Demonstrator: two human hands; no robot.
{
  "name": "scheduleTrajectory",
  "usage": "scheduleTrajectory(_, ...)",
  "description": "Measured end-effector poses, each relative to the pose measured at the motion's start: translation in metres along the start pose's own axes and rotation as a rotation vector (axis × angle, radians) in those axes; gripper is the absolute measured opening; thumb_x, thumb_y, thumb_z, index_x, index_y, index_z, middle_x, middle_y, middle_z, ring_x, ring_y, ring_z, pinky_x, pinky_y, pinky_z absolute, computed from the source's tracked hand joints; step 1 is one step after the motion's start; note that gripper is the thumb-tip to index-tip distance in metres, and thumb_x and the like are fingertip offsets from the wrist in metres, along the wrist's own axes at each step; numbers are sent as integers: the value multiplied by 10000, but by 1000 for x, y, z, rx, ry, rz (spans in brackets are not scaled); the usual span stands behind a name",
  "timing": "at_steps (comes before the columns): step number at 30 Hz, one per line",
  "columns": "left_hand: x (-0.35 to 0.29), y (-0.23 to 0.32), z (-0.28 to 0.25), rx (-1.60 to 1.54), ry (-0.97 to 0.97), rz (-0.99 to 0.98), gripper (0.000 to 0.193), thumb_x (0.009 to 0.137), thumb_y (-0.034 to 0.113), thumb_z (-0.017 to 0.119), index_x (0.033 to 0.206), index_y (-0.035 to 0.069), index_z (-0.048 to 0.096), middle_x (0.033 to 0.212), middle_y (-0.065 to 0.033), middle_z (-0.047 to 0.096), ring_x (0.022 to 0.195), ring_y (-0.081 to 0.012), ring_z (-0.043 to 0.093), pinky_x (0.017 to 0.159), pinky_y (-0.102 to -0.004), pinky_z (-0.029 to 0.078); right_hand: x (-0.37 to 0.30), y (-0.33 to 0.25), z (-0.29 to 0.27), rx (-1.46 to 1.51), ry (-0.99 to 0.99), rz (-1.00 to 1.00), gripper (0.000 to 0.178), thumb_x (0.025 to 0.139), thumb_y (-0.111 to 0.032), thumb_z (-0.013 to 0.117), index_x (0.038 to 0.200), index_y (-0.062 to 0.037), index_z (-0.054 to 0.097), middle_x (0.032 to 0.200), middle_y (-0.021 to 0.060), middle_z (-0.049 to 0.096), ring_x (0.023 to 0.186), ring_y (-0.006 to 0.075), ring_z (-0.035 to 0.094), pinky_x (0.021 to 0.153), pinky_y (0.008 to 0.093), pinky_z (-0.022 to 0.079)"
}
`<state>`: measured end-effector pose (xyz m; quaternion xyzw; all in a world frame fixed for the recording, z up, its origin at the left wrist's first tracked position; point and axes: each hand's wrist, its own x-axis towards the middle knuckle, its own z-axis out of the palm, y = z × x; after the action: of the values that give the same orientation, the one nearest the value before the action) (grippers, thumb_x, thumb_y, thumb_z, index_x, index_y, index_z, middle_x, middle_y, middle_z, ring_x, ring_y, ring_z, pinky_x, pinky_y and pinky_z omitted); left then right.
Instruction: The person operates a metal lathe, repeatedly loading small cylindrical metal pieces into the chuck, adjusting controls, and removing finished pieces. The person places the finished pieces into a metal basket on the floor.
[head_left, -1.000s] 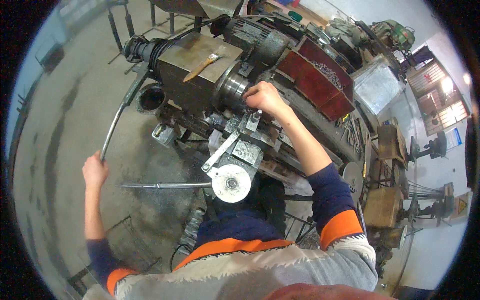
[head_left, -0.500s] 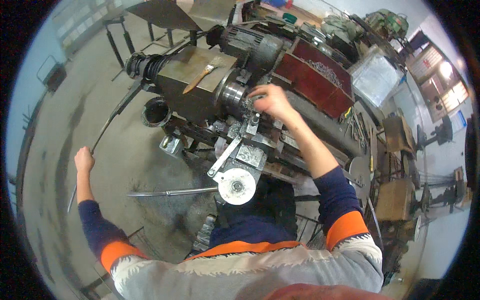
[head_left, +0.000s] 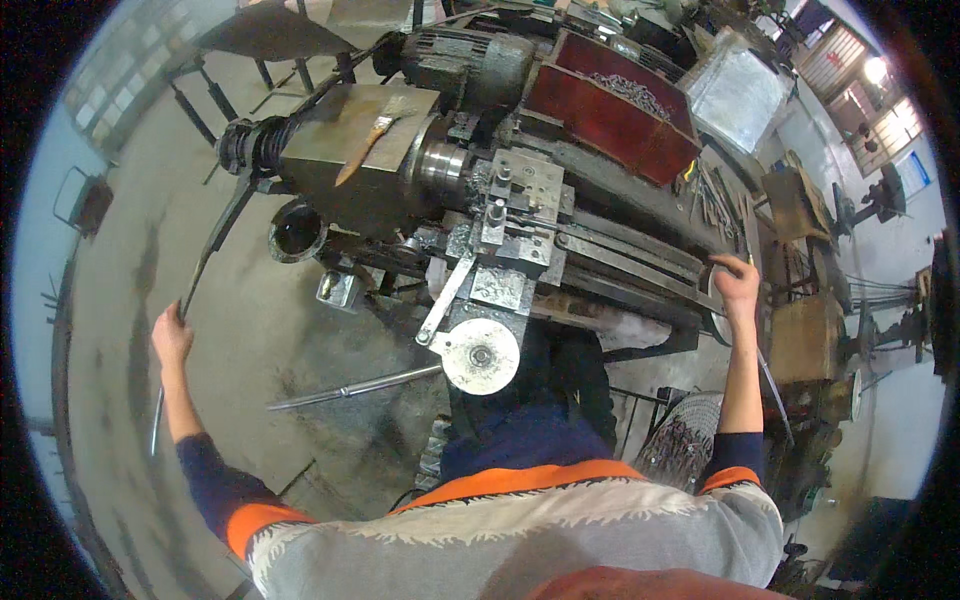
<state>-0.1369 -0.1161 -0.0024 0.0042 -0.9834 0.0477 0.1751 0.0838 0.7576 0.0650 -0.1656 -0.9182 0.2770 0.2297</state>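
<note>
My left hand [head_left: 173,338] is closed around a long dark metal lever [head_left: 215,240] that runs up to the far left end of a lathe. My right hand [head_left: 738,282] is at the lathe's right end, fingers curled, beside a round disc [head_left: 719,310] partly hidden behind it. What it grips is hidden. At the lathe's middle are the steel chuck [head_left: 444,165], the tool post [head_left: 497,212] and a pale round handwheel [head_left: 480,356] with a crank arm [head_left: 446,298]. A wooden-handled brush [head_left: 362,152] lies on the headstock [head_left: 330,165].
A motor [head_left: 468,62] and a dark red box [head_left: 610,110] of small metal parts stand behind the lathe. Several tools [head_left: 715,205] lie at the right. A metal bar [head_left: 355,387] sticks out left from the handwheel. A basket of dark pieces [head_left: 685,440] is low at the right.
My right hand has left the chuck and moved right to the lathe's far right end. The tool post has come closer to the chuck. My left hand stays on the lever.
</note>
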Motion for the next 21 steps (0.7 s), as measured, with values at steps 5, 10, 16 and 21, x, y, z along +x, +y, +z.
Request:
scheduleTrajectory(5,-5,139,53,-397,231,-20,272,775,127,566,1031,49,616,820,-137,641,738,-263,630,665,-356,491,-55,30,-23,17,74,253,295,661,-69,524,901,25,667,817,97,663,765,139,606,708,255,467)
scheduleTrajectory(10,-14,201,183,-383,-614,-7,412,749,327,622,1018,16,589,871,-174,635,819,-348,616,733,-431,481,-90,43,-39,-54,116,351,313,649,-84,530,910,24,665,784,104,661,722,141,606,693,258,467)
scheduleTrajectory(16,18,207,162,18,-493,355,247,749,231,597,966,116,598,898,-149,638,860,-317,615,732,-439,488,-115,74,-67,-119,110,457,334,628,-134,565,915,3,668,765,144,663,708,184,610,698,280,456)
scheduleTrajectory(21,-11,210,108,-102,-466,65,388,749,259,622,1116,140,571,904,-142,643,851,-321,614,731,-431,487,-127,152,-97,-593,141,412,497,631,-210,655,1109,-85,599,982,167,631,908,309,601,797,361,455)
